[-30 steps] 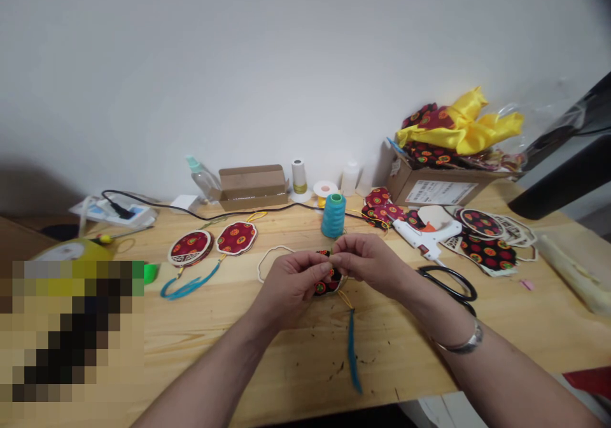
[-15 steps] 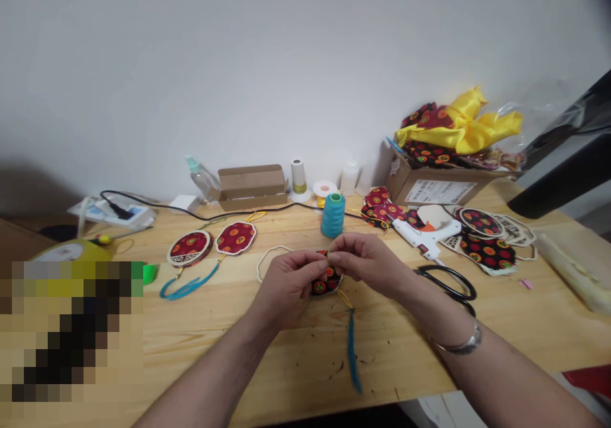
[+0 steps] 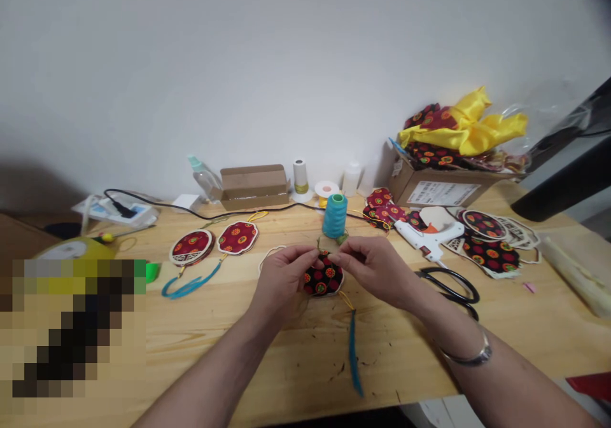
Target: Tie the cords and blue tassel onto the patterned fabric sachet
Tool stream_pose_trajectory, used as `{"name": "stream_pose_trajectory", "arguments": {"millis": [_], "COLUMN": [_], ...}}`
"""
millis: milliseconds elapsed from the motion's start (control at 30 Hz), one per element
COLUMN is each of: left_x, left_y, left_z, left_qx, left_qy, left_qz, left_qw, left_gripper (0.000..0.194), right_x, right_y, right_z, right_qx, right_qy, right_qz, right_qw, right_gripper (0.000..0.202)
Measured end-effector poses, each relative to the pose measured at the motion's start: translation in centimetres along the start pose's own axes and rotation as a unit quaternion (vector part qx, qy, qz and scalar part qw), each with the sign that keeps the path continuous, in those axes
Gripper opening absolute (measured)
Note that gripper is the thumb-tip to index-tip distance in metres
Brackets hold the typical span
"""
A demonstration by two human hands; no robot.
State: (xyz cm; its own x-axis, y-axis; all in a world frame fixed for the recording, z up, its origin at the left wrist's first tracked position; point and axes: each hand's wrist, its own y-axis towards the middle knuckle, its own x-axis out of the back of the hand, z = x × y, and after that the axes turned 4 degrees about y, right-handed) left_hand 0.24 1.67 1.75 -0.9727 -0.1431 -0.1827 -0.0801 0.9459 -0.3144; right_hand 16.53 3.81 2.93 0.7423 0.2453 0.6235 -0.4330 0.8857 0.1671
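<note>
A black piece (image 3: 324, 278) with red and green flower patterns and a pale rim lies between my hands at the middle of the table. From its lower right a yellow cord leads to a blue tassel (image 3: 354, 355). My left hand (image 3: 287, 275) is closed at the piece's upper left, thumb and fingertips pinched near a thin greenish cord end. At the upper right edge, my right hand (image 3: 370, 264) is also pinched; what it grips is too small to make out. A pale empty frame (image 3: 265, 257) is partly hidden behind my left hand.
Behind stands a teal thread spool (image 3: 335, 216). A white glue gun (image 3: 424, 237) and black-handled scissors (image 3: 453, 285) lie to the right. Two red tasselled pieces (image 3: 191, 247) are at the left. A cardboard box (image 3: 436, 187) of fabric stands at the back right.
My hands have moved slightly apart, showing more of the black piece and a greenish cord end above it. The whole view has shifted a little.
</note>
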Motion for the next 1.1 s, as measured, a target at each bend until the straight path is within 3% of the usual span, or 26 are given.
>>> {"name": "stream_pose_trajectory", "arguments": {"millis": [100, 167, 267, 367, 467, 533, 600, 667, 733, 833, 933, 1000, 1100], "left_x": [-0.1, -0.2, -0.1, 0.2, 0.4, 0.4, 0.4, 0.3, 0.2, 0.2, 0.2, 0.2, 0.0], "left_y": [0.0, -0.1, 0.0, 0.2, 0.4, 0.4, 0.4, 0.3, 0.3, 0.2, 0.3, 0.2, 0.1], "left_z": [0.1, 0.1, 0.2, 0.4, 0.5, 0.5, 0.6, 0.6, 0.6, 0.7, 0.8, 0.8, 0.7], "left_qx": [0.003, 0.013, 0.035, 0.047, 0.057, 0.059, 0.061, 0.065, 0.067, 0.066, 0.058, 0.051, 0.047], "left_qy": [-0.014, -0.035, -0.081, -0.109, -0.122, -0.132, -0.132, -0.125, -0.12, -0.108, -0.079, -0.061, -0.052], "left_qz": [-0.002, 0.002, 0.026, 0.049, 0.069, 0.084, 0.09, 0.088, 0.084, 0.087, 0.088, 0.095, 0.103], "left_qw": [1.0, 0.999, 0.996, 0.992, 0.989, 0.986, 0.985, 0.986, 0.987, 0.988, 0.991, 0.992, 0.992], "left_gripper": [0.015, 0.017, 0.02, 0.017, 0.015, 0.015, 0.016, 0.018, 0.02, 0.021, 0.024, 0.024, 0.022], "right_x": [-0.9, -1.7, -2.8, -3.2, -2.9, -2.4, -1.9, -1.5, -1.5, -1.8, -2.2, -2.4, -2.4], "right_y": [-0.7, -1.0, -1.2, -1.1, -1.1, -1.1, -1.0, -0.7, -0.1, 0.7, 0.9, 0.8, 0.7], "right_z": [0.6, 0.7, 0.3, 0.0, 0.2, 0.6, 0.8, 0.6, 0.0, -0.7, -0.7, -0.4, -0.3], "right_qx": [0.088, 0.17, 0.293, 0.354, 0.387, 0.391, 0.338, 0.236, 0.121, -0.022, -0.126, -0.157, -0.156], "right_qy": [-0.021, -0.09, -0.221, -0.295, -0.27, -0.185, -0.069, 0.03, 0.104, 0.256, 0.401, 0.437, 0.438], "right_qz": [0.004, -0.008, -0.038, -0.019, 0.024, 0.018, -0.038, -0.118, -0.155, -0.087, 0.004, 0.037, 0.036], "right_qw": [0.996, 0.981, 0.93, 0.887, 0.881, 0.902, 0.938, 0.964, 0.975, 0.963, 0.907, 0.885, 0.885], "right_gripper": [0.025, 0.023, 0.024, 0.024, 0.027, 0.032, 0.032, 0.028, 0.023, 0.016, 0.025, 0.03, 0.031]}}
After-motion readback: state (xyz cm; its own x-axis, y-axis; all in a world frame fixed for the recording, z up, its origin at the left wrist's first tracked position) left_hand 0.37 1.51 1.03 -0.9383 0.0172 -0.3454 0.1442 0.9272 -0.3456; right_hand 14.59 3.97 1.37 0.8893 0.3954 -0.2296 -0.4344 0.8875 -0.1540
